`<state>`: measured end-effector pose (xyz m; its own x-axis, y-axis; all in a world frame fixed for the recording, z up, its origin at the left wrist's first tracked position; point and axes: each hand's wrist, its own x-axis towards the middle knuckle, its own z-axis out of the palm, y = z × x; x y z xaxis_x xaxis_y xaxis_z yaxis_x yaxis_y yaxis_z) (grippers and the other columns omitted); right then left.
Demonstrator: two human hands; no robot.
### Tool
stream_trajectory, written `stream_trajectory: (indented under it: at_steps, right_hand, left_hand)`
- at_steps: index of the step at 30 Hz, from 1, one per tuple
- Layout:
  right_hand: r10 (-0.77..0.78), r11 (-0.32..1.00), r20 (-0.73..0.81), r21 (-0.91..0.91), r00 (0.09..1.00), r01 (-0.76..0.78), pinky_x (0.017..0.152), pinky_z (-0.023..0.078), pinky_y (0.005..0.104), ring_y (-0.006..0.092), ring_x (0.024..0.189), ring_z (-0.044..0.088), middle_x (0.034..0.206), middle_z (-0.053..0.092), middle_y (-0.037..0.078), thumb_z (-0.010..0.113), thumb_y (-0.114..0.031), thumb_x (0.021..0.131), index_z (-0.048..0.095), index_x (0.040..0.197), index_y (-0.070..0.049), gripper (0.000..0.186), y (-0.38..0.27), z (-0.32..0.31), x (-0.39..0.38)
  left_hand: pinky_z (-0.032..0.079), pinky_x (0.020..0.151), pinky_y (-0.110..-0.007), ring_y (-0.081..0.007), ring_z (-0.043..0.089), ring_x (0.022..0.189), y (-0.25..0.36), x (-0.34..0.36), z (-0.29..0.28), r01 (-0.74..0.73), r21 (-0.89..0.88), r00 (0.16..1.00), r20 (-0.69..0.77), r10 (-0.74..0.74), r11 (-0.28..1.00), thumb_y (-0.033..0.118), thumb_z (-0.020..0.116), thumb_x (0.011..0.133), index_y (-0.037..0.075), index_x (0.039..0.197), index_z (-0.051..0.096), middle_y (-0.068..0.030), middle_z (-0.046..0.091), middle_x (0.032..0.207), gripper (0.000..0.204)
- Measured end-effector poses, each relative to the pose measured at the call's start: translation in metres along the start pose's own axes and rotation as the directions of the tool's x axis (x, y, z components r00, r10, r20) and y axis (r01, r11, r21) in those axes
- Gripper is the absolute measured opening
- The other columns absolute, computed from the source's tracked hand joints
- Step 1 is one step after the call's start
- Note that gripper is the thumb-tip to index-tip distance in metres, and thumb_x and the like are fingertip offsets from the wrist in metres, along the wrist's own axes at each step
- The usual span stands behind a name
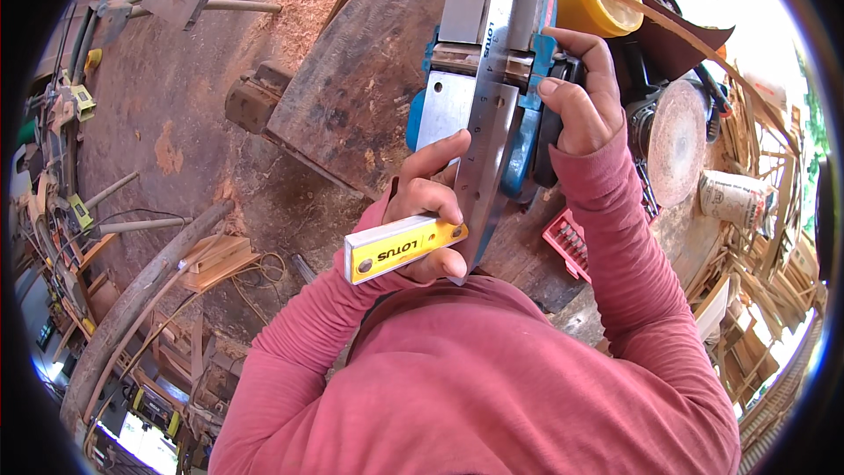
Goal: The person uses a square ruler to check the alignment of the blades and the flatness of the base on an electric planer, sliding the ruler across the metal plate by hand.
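Note:
An electric hand planer [442, 113] lies upside down on a worn wooden table, its metal sole and blue body facing up. Across the sole runs the steel blade of a try square [477, 149], over the cutter drum [454, 58]. The square's yellow handle points to the left, close to my body. My left hand [428, 189] is closed around the square near the joint of handle and blade. At the planer's right side, my right hand [582, 101] grips the blue body by the drum's end, thumb and forefinger apart; its other fingers are mostly hidden.
A yellow tub [598, 2] with a wooden stick stands behind my right hand. To the right are a round sanding disc [676, 145], a white container [732, 199] and a red bit case [567, 244]. Wood shavings [308, 13] lie on the floor; scrap wood [220, 262] sits left.

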<state>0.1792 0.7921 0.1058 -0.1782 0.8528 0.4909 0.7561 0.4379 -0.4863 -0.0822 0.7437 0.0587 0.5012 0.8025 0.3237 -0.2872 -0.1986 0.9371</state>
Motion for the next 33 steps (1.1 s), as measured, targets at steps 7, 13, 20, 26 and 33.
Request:
stream_trajectory:
  at_steps: [7, 13, 20, 26, 33]
  right_hand:
    - [0.033, 0.999, 0.016, 0.013, 0.999, -0.033, 0.088, 0.057, 0.0448, 0.0366, 0.107, 0.063, 0.128, 0.064, 0.024, 0.076, 0.003, 0.081, 0.063, 0.098, -0.007, 0.024, -0.003, -0.001, -0.002]
    - [0.101, 0.994, 0.001, 0.039, 0.995, -0.101, 0.088, 0.057, 0.0449, 0.0366, 0.107, 0.063, 0.128, 0.064, 0.023, 0.076, 0.003, 0.082, 0.064, 0.099, -0.007, 0.023, -0.007, 0.001, -0.002]
    - [-0.04, 0.999, -0.005, -0.012, 0.999, 0.04, 0.089, 0.057, 0.0454, 0.0381, 0.109, 0.063, 0.127, 0.064, 0.024, 0.077, 0.003, 0.08, 0.065, 0.097, -0.006, 0.023, -0.001, -0.002, 0.002]
    - [-0.019, 1.0, -0.002, -0.009, 1.0, 0.019, 0.089, 0.057, 0.046, 0.0388, 0.108, 0.063, 0.128, 0.064, 0.025, 0.078, 0.003, 0.077, 0.064, 0.092, -0.005, 0.022, -0.004, -0.002, 0.003]
    - [-0.002, 0.999, 0.007, -0.032, 1.0, 0.003, 0.087, 0.058, 0.0451, 0.0378, 0.107, 0.064, 0.128, 0.065, 0.025, 0.077, 0.004, 0.079, 0.065, 0.096, -0.005, 0.023, -0.003, -0.001, 0.001]
  left_hand:
    - [0.042, 0.123, -0.049, -0.0399, 0.043, 0.155, -0.001, 0.0, -0.011, -0.01, 0.121, 0.996, 0.091, -0.001, 0.993, 0.07, 0.077, 0.09, 0.012, 0.111, 0.052, -0.0248, 0.038, 0.165, 0.067]
    - [0.038, 0.128, -0.05, -0.0396, 0.042, 0.156, 0.001, 0.0, -0.011, -0.024, 0.085, 0.996, 0.082, 0.017, 0.996, 0.067, 0.077, 0.091, 0.011, 0.11, 0.052, -0.0236, 0.038, 0.165, 0.065]
    - [0.041, 0.125, -0.049, -0.0396, 0.043, 0.155, -0.006, -0.002, -0.01, -0.068, 0.098, 0.995, 0.084, 0.059, 0.993, 0.068, 0.076, 0.091, 0.011, 0.112, 0.051, -0.0232, 0.039, 0.165, 0.065]
    - [0.042, 0.124, -0.048, -0.0391, 0.043, 0.154, -0.01, -0.006, -0.01, -0.076, 0.105, 0.994, 0.082, 0.068, 0.992, 0.069, 0.077, 0.09, 0.013, 0.113, 0.051, -0.023, 0.04, 0.164, 0.066]
    - [0.041, 0.124, -0.047, -0.0388, 0.044, 0.154, -0.005, -0.004, -0.011, -0.047, 0.127, 0.995, 0.091, 0.035, 0.991, 0.07, 0.077, 0.088, 0.013, 0.112, 0.051, -0.0219, 0.04, 0.164, 0.067]
